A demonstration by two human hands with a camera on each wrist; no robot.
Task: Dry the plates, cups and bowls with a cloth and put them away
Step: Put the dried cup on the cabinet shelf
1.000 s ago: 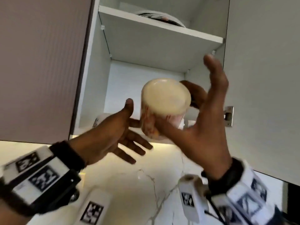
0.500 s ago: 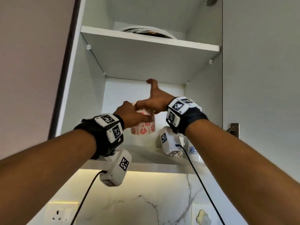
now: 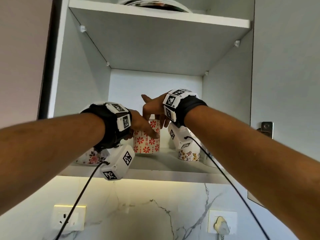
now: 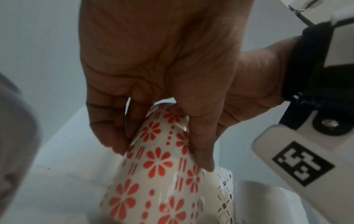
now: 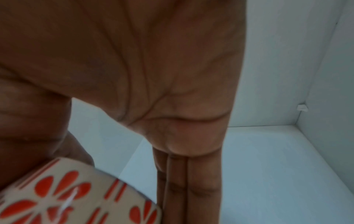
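A white cup with red flowers (image 3: 147,144) stands upside down on the lower cabinet shelf (image 3: 155,175). My left hand (image 3: 143,126) grips the cup's upper part from the left, fingers and thumb curled round it; in the left wrist view the cup (image 4: 157,166) sits pinched under this hand (image 4: 153,60). My right hand (image 3: 154,110) rests over the cup's top from the right with the thumb stuck out. In the right wrist view its straight fingers (image 5: 189,181) hang down beside the cup (image 5: 67,197).
A floral bowl (image 3: 91,157) sits left of the cup, partly hidden by my left wrist. A floral cup (image 3: 188,154) and a white one (image 3: 209,161) stand to the right. Plates (image 3: 152,4) lie on the upper shelf. The open cabinet door (image 3: 285,66) hangs at right.
A second ago both hands held the cup upside down in the air below the cabinet. They have since reached in, and the cup now stands on the lower shelf.
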